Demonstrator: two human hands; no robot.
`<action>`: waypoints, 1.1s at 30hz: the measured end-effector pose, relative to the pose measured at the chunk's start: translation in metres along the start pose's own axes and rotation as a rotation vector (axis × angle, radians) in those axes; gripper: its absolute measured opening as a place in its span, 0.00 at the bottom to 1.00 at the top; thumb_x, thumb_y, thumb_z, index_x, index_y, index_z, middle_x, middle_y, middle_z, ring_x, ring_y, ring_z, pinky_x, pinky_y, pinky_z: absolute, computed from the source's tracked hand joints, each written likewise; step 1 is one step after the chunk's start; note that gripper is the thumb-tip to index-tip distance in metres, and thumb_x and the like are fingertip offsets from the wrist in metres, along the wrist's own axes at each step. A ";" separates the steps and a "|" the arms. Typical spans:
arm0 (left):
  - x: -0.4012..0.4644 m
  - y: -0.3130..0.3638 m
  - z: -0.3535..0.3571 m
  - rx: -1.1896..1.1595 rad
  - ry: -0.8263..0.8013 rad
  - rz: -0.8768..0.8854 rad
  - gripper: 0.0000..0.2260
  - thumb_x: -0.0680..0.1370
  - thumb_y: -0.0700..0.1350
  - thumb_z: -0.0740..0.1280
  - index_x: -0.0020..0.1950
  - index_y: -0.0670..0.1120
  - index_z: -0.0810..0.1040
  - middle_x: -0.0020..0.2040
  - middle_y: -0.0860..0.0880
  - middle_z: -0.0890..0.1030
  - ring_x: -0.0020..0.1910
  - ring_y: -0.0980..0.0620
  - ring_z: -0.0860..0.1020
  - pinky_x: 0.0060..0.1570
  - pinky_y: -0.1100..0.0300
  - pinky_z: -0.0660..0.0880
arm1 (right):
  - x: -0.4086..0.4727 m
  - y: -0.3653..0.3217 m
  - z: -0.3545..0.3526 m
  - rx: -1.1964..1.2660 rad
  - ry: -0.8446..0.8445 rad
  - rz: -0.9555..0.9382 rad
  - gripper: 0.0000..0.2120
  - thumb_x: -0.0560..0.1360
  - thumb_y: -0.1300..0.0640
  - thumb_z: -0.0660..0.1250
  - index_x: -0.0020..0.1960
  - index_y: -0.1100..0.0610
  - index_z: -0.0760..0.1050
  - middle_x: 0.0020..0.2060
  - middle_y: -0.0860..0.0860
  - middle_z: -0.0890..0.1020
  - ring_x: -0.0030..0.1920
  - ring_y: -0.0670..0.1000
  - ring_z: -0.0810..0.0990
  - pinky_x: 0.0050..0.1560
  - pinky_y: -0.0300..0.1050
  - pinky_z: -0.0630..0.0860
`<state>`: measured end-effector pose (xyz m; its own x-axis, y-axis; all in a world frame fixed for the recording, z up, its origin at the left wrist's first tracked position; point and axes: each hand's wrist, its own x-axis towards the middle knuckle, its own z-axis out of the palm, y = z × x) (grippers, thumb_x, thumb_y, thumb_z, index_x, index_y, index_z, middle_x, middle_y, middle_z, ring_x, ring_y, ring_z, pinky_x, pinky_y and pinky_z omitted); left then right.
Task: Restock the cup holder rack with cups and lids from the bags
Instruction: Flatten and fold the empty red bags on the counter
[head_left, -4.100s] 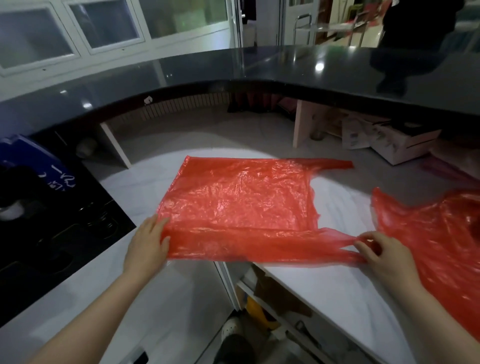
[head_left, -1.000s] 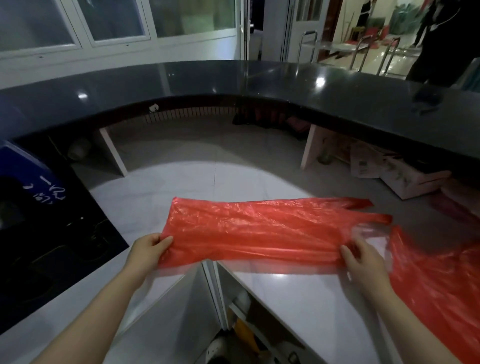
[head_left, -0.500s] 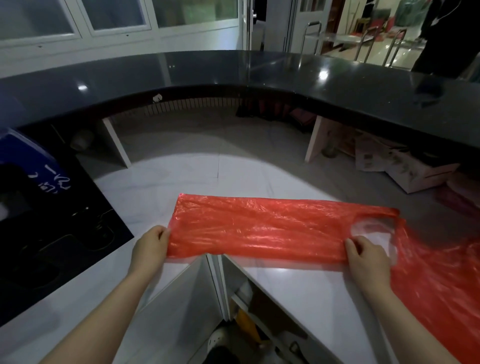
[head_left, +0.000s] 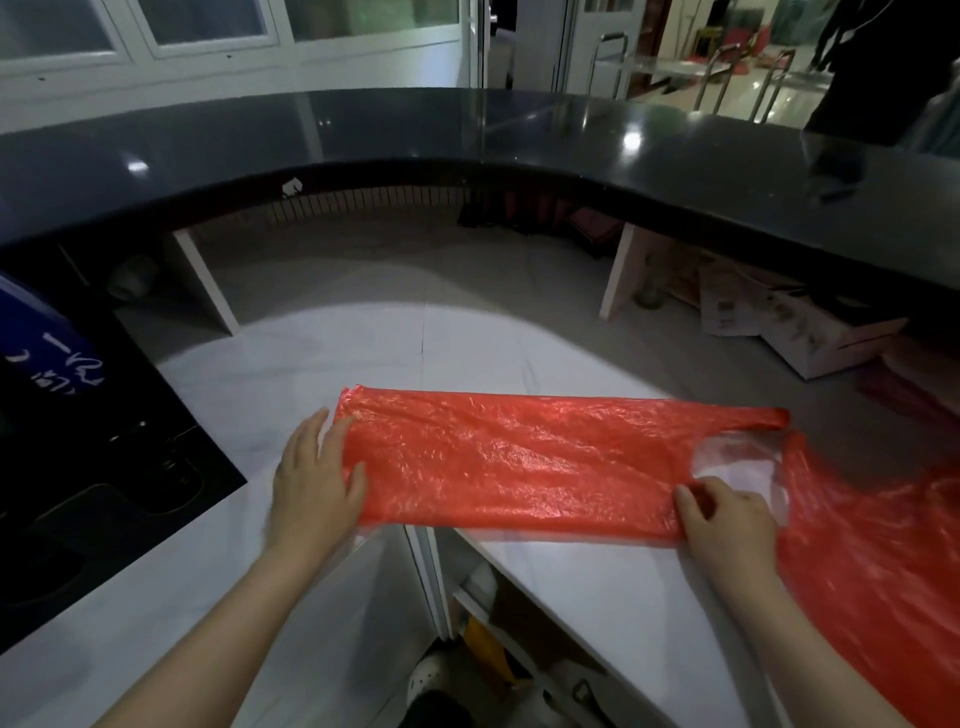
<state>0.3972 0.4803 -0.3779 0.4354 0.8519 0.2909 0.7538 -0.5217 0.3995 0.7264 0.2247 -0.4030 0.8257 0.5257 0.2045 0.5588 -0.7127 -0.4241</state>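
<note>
Surroundings: white marble-look tabletop (head_left: 467, 353) set inside a curved black bar counter (head_left: 519, 135); a black appliance panel (head_left: 104, 467) is seen at the left, cardboard boxes (head_left: 800, 327) under the counter at the right.
Task item: an empty red plastic bag (head_left: 519, 462) lies flat on the tabletop, folded into a long band, its near edge overhanging the gap between the tabletop sections. One handle loop points right.
Second bag: another red plastic bag (head_left: 883, 561) lies spread at the right; the folded bag's handle end appears to touch it.
Left hand: the left hand (head_left: 317, 488) is laid on the bag's left end, fingers extended and flat; nothing is gripped.
Right hand: the right hand (head_left: 727, 525) rests on the near right corner, fingers bent; the film appears to be pinched, though this cannot be told with certainty.
Cups, lids, rack: none in view.
Step judged in hand: flattening and folding the emptied bag.
Method advised: the left end is best kept pinned under the flat palm while air is pressed toward the open handle end. Edges should be aligned before the next fold.
Risk: thin film is likely to slide on the smooth stone and to spring open if released early; the overhanging edge could droop into the gap.
</note>
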 end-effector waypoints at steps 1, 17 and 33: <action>0.008 0.008 0.003 0.012 -0.027 0.082 0.23 0.77 0.48 0.64 0.71 0.45 0.68 0.74 0.41 0.65 0.73 0.40 0.61 0.71 0.43 0.59 | 0.000 -0.001 -0.001 -0.012 -0.002 0.009 0.09 0.74 0.55 0.69 0.48 0.61 0.82 0.38 0.63 0.83 0.47 0.65 0.78 0.48 0.54 0.74; 0.049 0.015 0.061 0.275 -0.513 0.247 0.35 0.68 0.75 0.34 0.71 0.64 0.29 0.74 0.56 0.33 0.76 0.47 0.37 0.71 0.41 0.34 | 0.072 -0.049 -0.008 0.179 -0.219 0.241 0.13 0.75 0.54 0.68 0.55 0.61 0.78 0.51 0.60 0.83 0.54 0.61 0.79 0.50 0.47 0.71; 0.055 0.012 0.059 0.293 -0.495 0.157 0.36 0.66 0.76 0.35 0.71 0.67 0.32 0.74 0.60 0.36 0.75 0.36 0.38 0.70 0.37 0.34 | 0.088 -0.068 0.060 -0.247 -0.386 -0.210 0.41 0.67 0.23 0.38 0.76 0.38 0.45 0.78 0.53 0.42 0.76 0.60 0.38 0.75 0.60 0.41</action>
<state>0.4592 0.5234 -0.4085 0.6770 0.7223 -0.1412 0.7358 -0.6686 0.1076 0.7565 0.3473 -0.4095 0.6310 0.7695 -0.0981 0.7496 -0.6374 -0.1781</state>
